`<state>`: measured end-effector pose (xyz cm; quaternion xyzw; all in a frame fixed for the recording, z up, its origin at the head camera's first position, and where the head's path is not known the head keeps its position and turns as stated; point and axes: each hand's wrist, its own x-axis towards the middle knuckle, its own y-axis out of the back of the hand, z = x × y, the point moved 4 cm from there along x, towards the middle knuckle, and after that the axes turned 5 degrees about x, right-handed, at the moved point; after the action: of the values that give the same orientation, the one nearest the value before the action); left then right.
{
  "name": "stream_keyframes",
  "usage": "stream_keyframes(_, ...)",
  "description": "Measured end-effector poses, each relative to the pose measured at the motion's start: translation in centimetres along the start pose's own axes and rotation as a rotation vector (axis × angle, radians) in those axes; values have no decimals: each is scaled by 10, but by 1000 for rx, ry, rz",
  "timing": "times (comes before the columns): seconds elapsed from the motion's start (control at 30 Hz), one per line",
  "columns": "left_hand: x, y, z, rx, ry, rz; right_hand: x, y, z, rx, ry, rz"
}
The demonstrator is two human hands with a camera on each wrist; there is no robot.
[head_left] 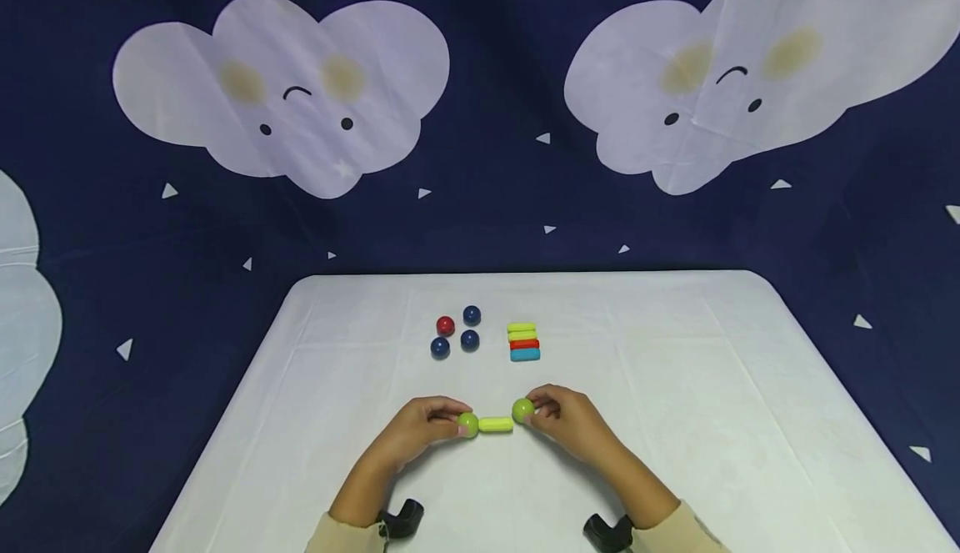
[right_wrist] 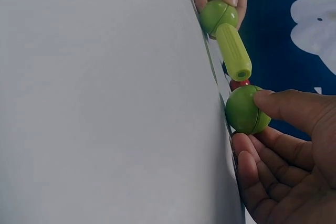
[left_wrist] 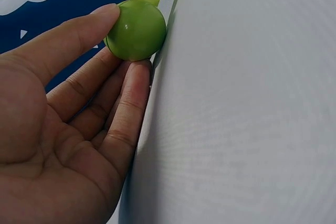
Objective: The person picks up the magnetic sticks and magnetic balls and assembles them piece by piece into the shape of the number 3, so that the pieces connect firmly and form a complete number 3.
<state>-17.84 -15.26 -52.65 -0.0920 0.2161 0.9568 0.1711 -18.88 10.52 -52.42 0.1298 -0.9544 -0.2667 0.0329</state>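
My left hand [head_left: 428,424] pinches a green ball [head_left: 468,424] between thumb and fingers, low over the white table. A yellow-green rod [head_left: 496,424] is joined end-on to that ball and points right. With my right hand [head_left: 569,419] I hold a second green ball [head_left: 522,409] just beyond the rod's free end. In the right wrist view a small gap separates that ball [right_wrist: 245,109] from the rod [right_wrist: 234,53], whose end has a hole. The left wrist view shows the first ball [left_wrist: 137,30] against the thumb and fingertips.
Farther back on the white table [head_left: 337,369] lie a red ball [head_left: 446,325] and several dark blue balls [head_left: 469,340]. To their right, yellow-green, red and blue rods [head_left: 525,354] lie side by side. A dark blue cloud-print cloth [head_left: 495,228] hangs behind.
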Motion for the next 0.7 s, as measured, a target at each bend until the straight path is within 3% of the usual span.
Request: stream_keyframes(0.7,0,-2,1,-4,-19,2,-10,-1,3,56,14,-84)
